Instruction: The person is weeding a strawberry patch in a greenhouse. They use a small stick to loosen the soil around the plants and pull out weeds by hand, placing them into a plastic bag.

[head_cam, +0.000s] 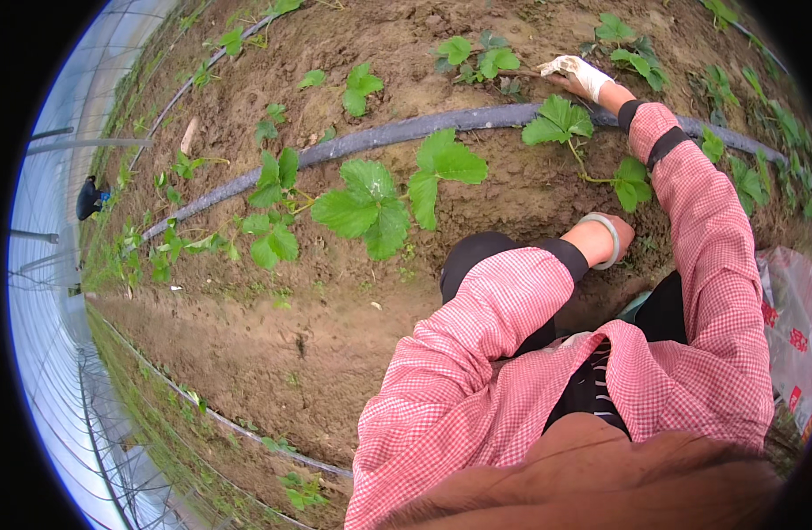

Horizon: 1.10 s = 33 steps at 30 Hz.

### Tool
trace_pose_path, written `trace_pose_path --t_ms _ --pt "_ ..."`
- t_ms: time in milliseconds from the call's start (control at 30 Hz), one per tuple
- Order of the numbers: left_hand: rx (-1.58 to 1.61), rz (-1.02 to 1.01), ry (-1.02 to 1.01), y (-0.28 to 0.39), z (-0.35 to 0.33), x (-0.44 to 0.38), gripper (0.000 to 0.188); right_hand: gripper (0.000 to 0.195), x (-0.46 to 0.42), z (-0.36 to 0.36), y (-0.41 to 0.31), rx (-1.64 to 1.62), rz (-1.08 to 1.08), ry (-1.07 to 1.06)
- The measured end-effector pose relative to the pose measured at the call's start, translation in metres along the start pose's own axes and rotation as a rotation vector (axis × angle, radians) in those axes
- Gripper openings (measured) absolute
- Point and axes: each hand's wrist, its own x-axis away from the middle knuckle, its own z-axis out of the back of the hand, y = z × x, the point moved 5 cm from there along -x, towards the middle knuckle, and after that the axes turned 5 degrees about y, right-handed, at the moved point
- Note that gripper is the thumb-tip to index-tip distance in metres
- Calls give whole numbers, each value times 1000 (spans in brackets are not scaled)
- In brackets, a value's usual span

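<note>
My right hand, in a white glove that leaves part of it bare, reaches over the drip hose to the soil. Its fingers are beside a strawberry plant, where a thin brown stem-like piece meets the fingertips; whether they grip it cannot be told. My left hand, with a pale bangle at the wrist, is low over the soil by my knees. Its fingers are curled under and hidden. Between the hands a strawberry plant spreads its leaves over the hose.
A grey drip hose curves across the soil bed. Large strawberry leaves stand left of my knee. A clear plastic bag with red print lies at my right. Another person bends far off by the greenhouse wall.
</note>
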Motion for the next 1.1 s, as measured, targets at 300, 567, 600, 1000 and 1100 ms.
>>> trace_pose_path --t_ms 300,567,600,1000,1100 --pt "264 354 765 -63 89 35 24 55 12 -4 112 1289 -252 -278" --pt "1809 72 1659 -128 117 120 48 29 -1 78 -141 -611 -150 49" --pt "1924 -90 1639 -140 110 121 39 29 -1 63 -153 -645 -104 26" --pt "1708 36 2317 -158 100 182 20 47 -67 -65 -33 490 -311 -399" --pt "1783 33 2345 -164 91 185 16 56 -83 -62 -51 240 -546 -322"
